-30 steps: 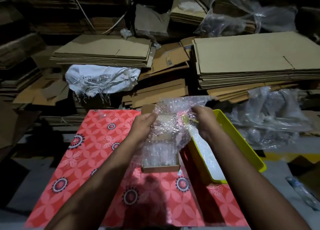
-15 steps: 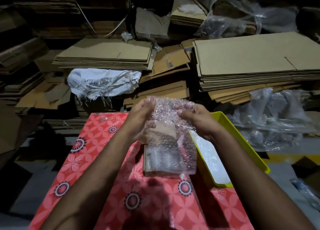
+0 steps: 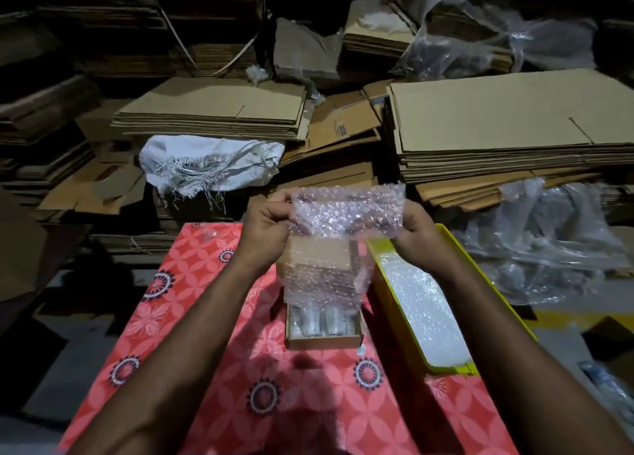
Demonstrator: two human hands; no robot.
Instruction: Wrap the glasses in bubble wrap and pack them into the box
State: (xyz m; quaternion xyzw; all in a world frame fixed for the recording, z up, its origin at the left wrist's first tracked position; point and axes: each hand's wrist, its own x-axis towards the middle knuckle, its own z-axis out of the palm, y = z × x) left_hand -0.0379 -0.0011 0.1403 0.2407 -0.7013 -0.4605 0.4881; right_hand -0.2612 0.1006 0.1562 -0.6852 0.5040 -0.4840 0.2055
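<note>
Above box [image 3: 324, 340] w/ glasses [image 3: 319, 321] — both hands' fingers pinch bubble wrap [image 3: 346, 214]: left [image 3: 266, 226], right [image 3: 413, 231]; no legible writing.

box [image 3: 324, 340]: we see its far half veiled by the bubble wrap [image 3: 346, 214].
glasses [image 3: 319, 321]: we cannot count them.
yellow tray [image 3: 494, 303]: its near corner is hidden behind our right forearm.

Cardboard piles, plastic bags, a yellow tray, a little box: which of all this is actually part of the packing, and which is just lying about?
In use:
- bubble wrap sheet, held up by left hand and right hand
- small cardboard box
- wrapped glasses inside it
- yellow tray with more bubble wrap

Lying about:
- flattened cardboard stacks
- white frayed sack
- clear plastic bags
- red patterned cloth underneath
</note>
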